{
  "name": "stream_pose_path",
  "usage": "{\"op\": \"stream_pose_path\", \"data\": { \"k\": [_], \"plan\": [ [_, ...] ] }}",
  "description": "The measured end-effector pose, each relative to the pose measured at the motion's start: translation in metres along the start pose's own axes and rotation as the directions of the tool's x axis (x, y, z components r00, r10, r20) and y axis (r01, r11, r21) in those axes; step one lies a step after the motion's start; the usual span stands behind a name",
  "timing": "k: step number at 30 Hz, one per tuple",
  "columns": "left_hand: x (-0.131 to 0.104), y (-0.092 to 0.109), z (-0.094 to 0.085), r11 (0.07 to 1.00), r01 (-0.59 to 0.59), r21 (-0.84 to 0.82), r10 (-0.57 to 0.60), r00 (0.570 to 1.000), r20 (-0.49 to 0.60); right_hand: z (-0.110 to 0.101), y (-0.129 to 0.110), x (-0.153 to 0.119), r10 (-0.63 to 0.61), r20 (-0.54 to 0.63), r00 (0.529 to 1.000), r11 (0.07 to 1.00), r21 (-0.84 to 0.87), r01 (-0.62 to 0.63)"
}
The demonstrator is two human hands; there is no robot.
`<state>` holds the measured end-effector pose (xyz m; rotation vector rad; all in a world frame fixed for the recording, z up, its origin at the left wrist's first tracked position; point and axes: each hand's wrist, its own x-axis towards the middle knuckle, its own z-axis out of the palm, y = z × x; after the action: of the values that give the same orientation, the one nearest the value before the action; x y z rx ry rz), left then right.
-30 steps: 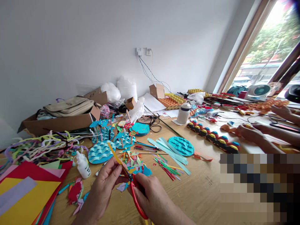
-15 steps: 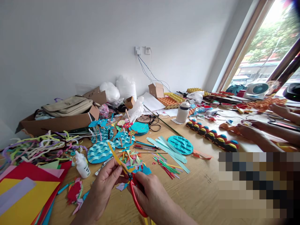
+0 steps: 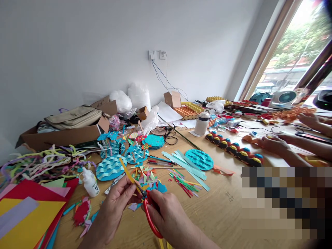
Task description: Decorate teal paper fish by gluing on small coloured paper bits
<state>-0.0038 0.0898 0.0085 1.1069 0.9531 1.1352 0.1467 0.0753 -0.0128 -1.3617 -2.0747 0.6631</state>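
Head view shows one yellow paper strip (image 3: 125, 168) and one pair of red-handled scissors (image 3: 148, 218) above the tabletop (image 3: 212, 214), the fingers of the left hand (image 3: 118, 199) pinching the strip, those of the right hand (image 3: 167, 209) wrapped round the handles. Narrow and flat, the strip slants up past the left fingertips. Mixed paper scraps (image 3: 145, 173), partly hidden by both hands, crowd just beyond, between one white glue bottle (image 3: 90, 183) and one crinkled turquoise disc (image 3: 199, 159).

Bare tabletop (image 3: 210, 211) affords passage right of the right hand (image 3: 166, 211); ahead, paper scraps (image 3: 144, 173) and pale-blue strips (image 3: 185, 167) obstruct low movement, while a glue bottle (image 3: 90, 184) stands left of the left hand (image 3: 115, 205).
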Motion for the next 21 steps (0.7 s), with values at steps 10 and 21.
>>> {"op": "stream_pose_path", "data": {
  "k": [10, 21],
  "plan": [
    [0.0015, -0.0048, -0.006, 0.997, -0.041, 0.059, 0.044, 0.997, -0.056, 0.0012, 0.0022, 0.0005, 0.004, 0.007, 1.0, 0.999, -0.038, -0.004],
    [0.0004, -0.0071, -0.0057, 0.999, -0.031, 0.021, 0.031, 0.999, 0.014, 0.0013, 0.0009, 0.0012, 0.003, 0.001, 1.0, 0.997, -0.076, -0.003]
  ]
}}
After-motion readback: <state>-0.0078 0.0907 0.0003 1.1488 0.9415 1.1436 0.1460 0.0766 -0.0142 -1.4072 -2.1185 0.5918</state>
